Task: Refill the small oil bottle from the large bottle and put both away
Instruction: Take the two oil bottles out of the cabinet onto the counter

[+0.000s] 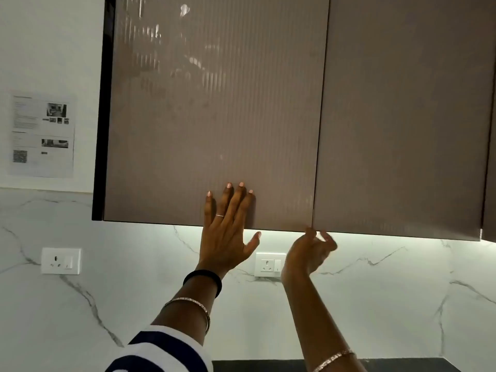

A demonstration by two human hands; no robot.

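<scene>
Neither oil bottle is in view. A wall cabinet with two brown doors fills the upper view. Both doors look closed. My left hand [226,232] lies flat with straight fingers pressed against the lower part of the ribbed left door [214,116]. My right hand [308,253] is just below the bottom edge, at the seam between the left door and the right door [402,130]. Its fingers are loosely curled, the fingertips touch the edge, and it holds nothing.
A lit white marble backsplash [389,291] runs under the cabinet, with a wall socket [61,260] at the left and another socket [269,264] between my forearms. A printed sheet [41,134] hangs on the left wall. A strip of dark countertop [268,366] shows at the bottom.
</scene>
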